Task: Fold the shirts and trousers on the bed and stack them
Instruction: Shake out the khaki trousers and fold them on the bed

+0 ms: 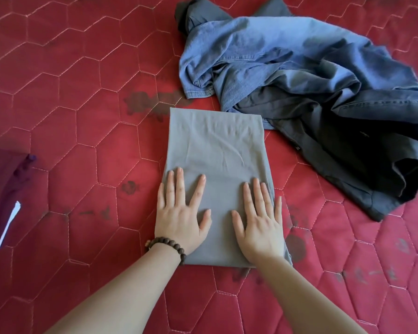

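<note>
Purple cloth (3, 189) at bed's (70, 104) left edge. Your left hand (181, 215), beaded bracelet (165, 244) on wrist, flat, fingers spread, pressing folded grey garment (215, 145) mid-bed. Your right hand (260, 218) likewise flat beside it. Right: one unfolded heap, blue denim piece (263, 56) over dark garment (360, 150). Bare quilt around.

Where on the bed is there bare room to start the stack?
Bare red quilted bedspread lies left of the folded grey garment, as far as the purple cloth at the left edge. Crowded on the right: the crumpled blue denim garment and dark garment almost reach the grey one's far right corner.
</note>
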A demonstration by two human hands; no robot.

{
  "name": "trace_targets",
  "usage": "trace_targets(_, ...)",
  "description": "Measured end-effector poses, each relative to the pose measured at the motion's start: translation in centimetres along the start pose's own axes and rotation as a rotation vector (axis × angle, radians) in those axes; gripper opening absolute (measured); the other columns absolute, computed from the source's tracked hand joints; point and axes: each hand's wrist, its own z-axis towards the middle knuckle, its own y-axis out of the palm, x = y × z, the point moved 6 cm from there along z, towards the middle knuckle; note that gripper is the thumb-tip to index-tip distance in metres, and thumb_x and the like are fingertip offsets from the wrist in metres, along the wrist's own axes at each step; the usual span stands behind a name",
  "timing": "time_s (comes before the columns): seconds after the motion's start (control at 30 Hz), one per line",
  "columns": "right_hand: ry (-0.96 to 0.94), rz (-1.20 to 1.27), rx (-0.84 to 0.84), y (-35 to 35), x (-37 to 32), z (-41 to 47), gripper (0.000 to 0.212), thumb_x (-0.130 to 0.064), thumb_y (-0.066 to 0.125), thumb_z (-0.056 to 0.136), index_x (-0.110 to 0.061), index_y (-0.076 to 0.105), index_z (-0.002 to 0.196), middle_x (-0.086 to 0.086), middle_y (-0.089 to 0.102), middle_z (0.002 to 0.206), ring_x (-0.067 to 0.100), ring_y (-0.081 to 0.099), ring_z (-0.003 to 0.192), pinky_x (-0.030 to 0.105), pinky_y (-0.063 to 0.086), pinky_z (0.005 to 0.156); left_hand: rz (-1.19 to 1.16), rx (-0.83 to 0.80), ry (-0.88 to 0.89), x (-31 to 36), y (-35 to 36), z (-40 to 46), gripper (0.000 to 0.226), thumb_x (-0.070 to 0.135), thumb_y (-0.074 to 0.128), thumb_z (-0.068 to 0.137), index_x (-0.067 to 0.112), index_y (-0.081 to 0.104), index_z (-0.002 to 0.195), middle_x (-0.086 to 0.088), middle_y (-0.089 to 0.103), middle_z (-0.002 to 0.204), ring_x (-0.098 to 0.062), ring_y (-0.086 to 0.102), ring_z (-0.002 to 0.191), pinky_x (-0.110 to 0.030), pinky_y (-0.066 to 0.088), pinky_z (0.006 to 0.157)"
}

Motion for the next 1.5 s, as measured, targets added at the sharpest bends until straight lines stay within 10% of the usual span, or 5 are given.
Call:
trace_targets(0.13, -0.006, -0.021, 0.177, -2.9, -1.3, 3.0, 0.041, -0.030, 0.048, 0.087, -0.009, 0.060, 0.120, 0.012, 0.055, 0.127, 0.034, 0.051, 0.117, 0.058, 0.020, 0.114, -0.016, -0.012, 0.005, -0.5, -0.2, 0.4, 0.074, 0.054, 0.041, 0.085, 0.028, 0.024, 0.152, -0.025, 0.012, 0.158, -0.039, 0.009, 0.147, -0.055, 0.019, 0.115)
trace_targets(0.57, -0.720, -0.182, -0.047, -0.7, -10.2, 13.7, 0.056, -0.048, 0.021, 0.097, -0.031, 0.027, 0.150, -0.008, 0.021, 0.159, 0.014, 0.015, 0.147, 0.054, 0.002, 0.118, -0.046, -0.056, -0.051, -0.4, 0.0, 0.7, 0.068, 0.052, 0.045, 0.082, 0.024, 0.042, 0.143, -0.024, 0.018, 0.157, -0.038, 0.010, 0.147, -0.056, 0.019, 0.115)
trace_targets(0.9, -0.146, -0.103, 0.338, -6.5, -3.9, 19.6, 0.047, -0.033, 0.035, 0.099, -0.017, 0.045, 0.142, 0.004, 0.027, 0.157, 0.022, 0.016, 0.147, 0.063, -0.003, 0.113, -0.038, -0.047, -0.034, -0.4, 0.2, 0.7, 0.077, 0.054, 0.044, 0.082, 0.027, 0.025, 0.152, -0.024, 0.015, 0.157, -0.039, 0.010, 0.147, -0.055, 0.019, 0.115)
trace_targets(1.03, -0.498, -0.134, 0.066, -2.0, -6.2, 11.5, 0.053, -0.044, 0.032, 0.099, -0.028, 0.032, 0.149, -0.003, 0.025, 0.158, 0.016, 0.020, 0.146, 0.056, 0.004, 0.117, -0.033, -0.039, -0.032, -0.3, 0.1, 0.6, 0.076, 0.053, 0.044, 0.081, 0.028, 0.027, 0.151, -0.024, 0.013, 0.158, -0.038, 0.009, 0.147, -0.056, 0.020, 0.114)
trace_targets(1.5, 0.103, 0.035, -0.026, 0.0, 2.4, 2.4, 0.053, -0.049, 0.016, 0.098, -0.046, 0.004, 0.150, -0.010, 0.002, 0.161, 0.013, -0.002, 0.149, 0.055, -0.002, 0.118, -0.071, 0.015, -0.012, -0.3, 0.1, 0.6, 0.079, 0.052, 0.047, 0.080, 0.028, 0.026, 0.152, -0.025, 0.014, 0.157, -0.039, 0.010, 0.147, -0.056, 0.019, 0.114)
